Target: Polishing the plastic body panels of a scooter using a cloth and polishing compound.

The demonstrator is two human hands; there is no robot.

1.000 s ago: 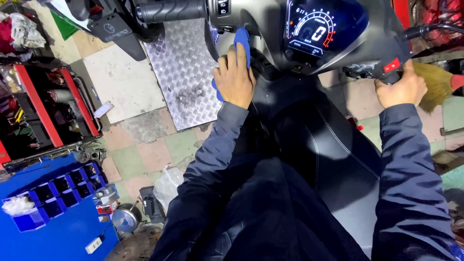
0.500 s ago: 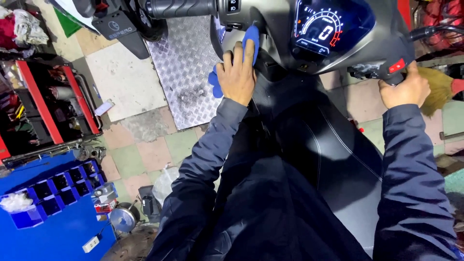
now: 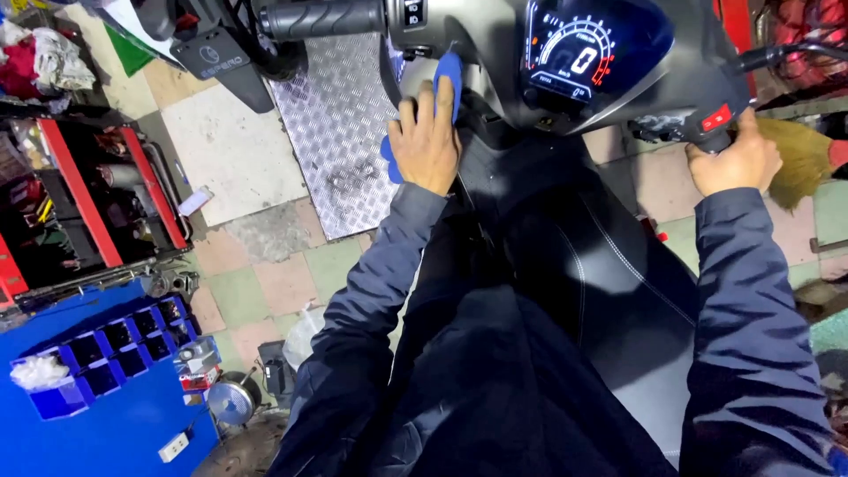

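The left hand (image 3: 427, 141) presses a blue cloth (image 3: 448, 75) flat against the scooter's grey front panel (image 3: 481, 53) at top centre, fingers laid together over it — the cloth shows above the fingertips and at the hand's left edge. At the upper right the right hand (image 3: 736, 161) is curled shut around the right handlebar grip (image 3: 707, 132), just below a red switch (image 3: 715, 117). Between them glows the blue instrument display (image 3: 579, 53), with the black seat (image 3: 601, 274) below — a checker-plate ramp (image 3: 340, 115) lies on the tiled floor (image 3: 265, 283) to the left.
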